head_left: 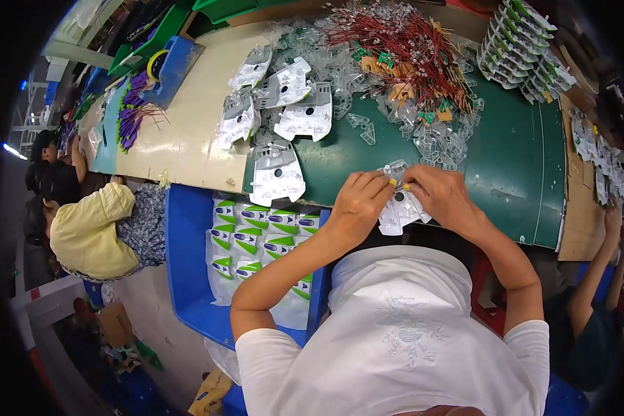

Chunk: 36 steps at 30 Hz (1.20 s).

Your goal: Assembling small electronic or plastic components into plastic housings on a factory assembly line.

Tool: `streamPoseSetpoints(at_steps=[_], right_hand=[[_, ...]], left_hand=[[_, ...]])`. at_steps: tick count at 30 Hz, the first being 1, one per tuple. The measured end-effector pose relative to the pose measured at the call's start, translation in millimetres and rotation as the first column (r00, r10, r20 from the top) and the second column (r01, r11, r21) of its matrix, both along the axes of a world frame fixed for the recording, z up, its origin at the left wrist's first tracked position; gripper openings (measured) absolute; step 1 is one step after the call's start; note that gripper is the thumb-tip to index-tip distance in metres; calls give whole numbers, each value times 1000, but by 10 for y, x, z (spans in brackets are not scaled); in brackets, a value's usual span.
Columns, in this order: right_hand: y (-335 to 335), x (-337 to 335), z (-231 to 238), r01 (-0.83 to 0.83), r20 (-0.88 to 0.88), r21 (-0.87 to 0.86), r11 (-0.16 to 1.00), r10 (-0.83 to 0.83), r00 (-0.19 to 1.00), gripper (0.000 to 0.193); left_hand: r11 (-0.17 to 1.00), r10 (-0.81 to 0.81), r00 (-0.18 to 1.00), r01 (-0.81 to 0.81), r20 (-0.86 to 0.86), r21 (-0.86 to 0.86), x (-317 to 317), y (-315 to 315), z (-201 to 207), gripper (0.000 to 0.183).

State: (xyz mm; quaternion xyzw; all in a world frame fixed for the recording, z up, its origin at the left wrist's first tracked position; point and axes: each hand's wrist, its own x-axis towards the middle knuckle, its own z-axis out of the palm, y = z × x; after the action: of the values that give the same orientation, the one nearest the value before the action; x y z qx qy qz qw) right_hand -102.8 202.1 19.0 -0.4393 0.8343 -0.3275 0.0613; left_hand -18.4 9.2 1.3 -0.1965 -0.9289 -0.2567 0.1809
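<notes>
white moulded-plastic housing (397,216) is pinched by left hand (359,202) and right hand (442,195), apparently unfinished; whether the white-and-grey plastic housings (302,125) nearby are done cannot be told.

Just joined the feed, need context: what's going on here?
A person's left hand and right hand hold a white plastic part, fingertips close together over it, at the near edge of a green table. Similar parts lie to the left; red wires and clear plastic pieces are piled farther back. A blue bin at left holds white-and-green pieces.
</notes>
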Motion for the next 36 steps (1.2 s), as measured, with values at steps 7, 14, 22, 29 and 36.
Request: streamPoseSetpoints(at_steps=[7,14,22,29,36], right_hand=[[139,65,149,105,69,69,992,-110,991,18],[212,113,219,50,82,113,992,-60,995,23],[301,133,459,75,581,-153,985,28,813,18],[260,427,101,20,-131,-107,994,-34,991,30],[325,406,196,200,-32,-257,946,-215,976,28]], left_hand=[[922,111,994,-100,-8,373,69,101,-256,38],[939,-72,993,36,95,342,-54,46,-102,65],[965,-75,980,24,187,262,-15,68,-49,68],[948,-44,988,-6,150,317,-27,124,-63,68],[934,-72,980,2,184,356,33,51,-81,65]])
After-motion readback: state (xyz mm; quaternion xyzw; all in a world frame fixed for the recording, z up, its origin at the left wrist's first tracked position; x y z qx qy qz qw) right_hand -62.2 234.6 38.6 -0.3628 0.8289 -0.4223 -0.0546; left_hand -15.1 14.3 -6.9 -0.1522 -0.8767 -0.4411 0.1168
